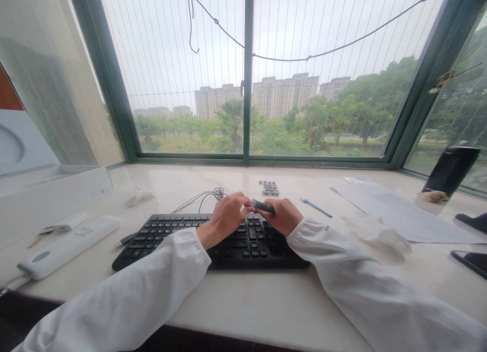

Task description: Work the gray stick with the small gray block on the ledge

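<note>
A black keyboard (243,251) lies on the pale surface under both hands, with bare key sockets in its right-hand block. My right hand (284,216) is closed round a short dark tool with a lighter grey end (262,206), held above the keys; its exact kind is unclear. Reaching in from the left, my left hand (228,213) has its fingers bent and pinched together at the tool's grey end. Whatever sits between those fingertips is too small to name. Several loose keycaps (270,188) lie in rows behind the keyboard.
A bundled cable (218,192) lies behind the keyboard. To the right are a blue thin stick (316,208), a crumpled tissue (378,235), paper sheets (399,210) and a phone (472,260). Leftward lie a white power strip (72,245), keys (57,229) and a white box (57,195).
</note>
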A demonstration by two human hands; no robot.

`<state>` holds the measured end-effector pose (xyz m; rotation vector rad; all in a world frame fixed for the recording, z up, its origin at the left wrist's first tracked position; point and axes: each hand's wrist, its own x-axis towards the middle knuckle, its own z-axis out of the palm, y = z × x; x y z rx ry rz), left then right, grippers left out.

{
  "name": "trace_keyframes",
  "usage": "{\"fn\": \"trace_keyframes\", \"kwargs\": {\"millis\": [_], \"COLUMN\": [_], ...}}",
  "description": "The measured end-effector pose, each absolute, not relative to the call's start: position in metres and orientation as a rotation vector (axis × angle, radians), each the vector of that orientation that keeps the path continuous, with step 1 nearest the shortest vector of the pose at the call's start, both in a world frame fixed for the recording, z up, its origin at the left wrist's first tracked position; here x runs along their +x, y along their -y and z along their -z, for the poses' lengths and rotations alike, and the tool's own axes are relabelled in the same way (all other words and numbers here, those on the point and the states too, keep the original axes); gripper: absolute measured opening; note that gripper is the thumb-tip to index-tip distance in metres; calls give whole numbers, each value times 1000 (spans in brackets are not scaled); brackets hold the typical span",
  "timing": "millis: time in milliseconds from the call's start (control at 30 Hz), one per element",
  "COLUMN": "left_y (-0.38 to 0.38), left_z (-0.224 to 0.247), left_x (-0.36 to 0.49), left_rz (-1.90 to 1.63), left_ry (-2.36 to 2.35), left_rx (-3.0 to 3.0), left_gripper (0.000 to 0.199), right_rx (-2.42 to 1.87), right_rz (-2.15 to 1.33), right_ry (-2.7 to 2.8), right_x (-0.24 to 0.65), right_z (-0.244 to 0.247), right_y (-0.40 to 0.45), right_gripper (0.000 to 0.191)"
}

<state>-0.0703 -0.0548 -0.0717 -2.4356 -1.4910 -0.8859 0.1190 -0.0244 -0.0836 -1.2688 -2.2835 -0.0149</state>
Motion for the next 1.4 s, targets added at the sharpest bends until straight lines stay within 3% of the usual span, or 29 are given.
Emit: {"fn": "trace_keyframes", "kwargs": {"millis": [333, 600, 967, 1400], "left_y": [60, 60, 63, 62], "left_z": [70, 71, 69, 66], "left_x": [-67, -66, -67, -65], "left_rz": [920, 906, 929, 807], "left_ry": [1398, 1391, 1411, 1559], "left_rx": [-2481, -2479, -2473, -2324], "left_gripper": [18, 16, 15, 19], "right_rx": [-1138, -1150, -1732, -1854], "right_rz": [-208, -158, 24, -78], "right_ry": [2231, 2227, 2109, 2068], "right_x": [119, 119, 165, 176], "right_z": [82, 83, 84, 90], "right_y": [23, 20, -16, -25], "right_gripper": [28, 31, 35, 34]}}
